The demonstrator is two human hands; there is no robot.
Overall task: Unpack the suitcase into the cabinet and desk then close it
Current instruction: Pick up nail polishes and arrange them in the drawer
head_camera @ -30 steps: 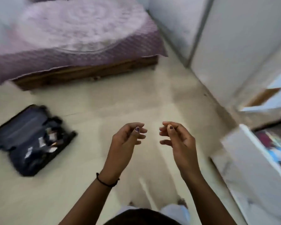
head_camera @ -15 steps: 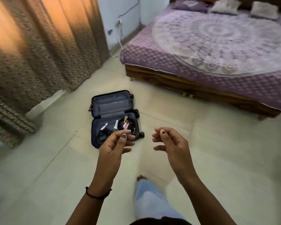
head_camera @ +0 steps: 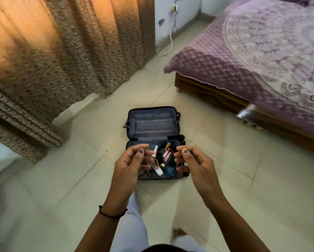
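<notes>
The bed (head_camera: 261, 51) fills two o'clock. The suitcase (head_camera: 152, 122) lies open on the floor at twelve. Our left hand (head_camera: 129, 166) and right hand (head_camera: 194, 166) hover apart above it, loosely curled, holding nothing. We should crouch close, then gather the tubes (head_camera: 166, 154) and charger (head_camera: 159, 172) together.

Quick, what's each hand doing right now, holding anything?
Left hand: open, fingers loosely curled, holding nothing.
Right hand: open, fingers loosely curled, holding nothing.

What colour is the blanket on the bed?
Purple, with a pale round lacy pattern; the head view shows the blanket on the bed.
</notes>
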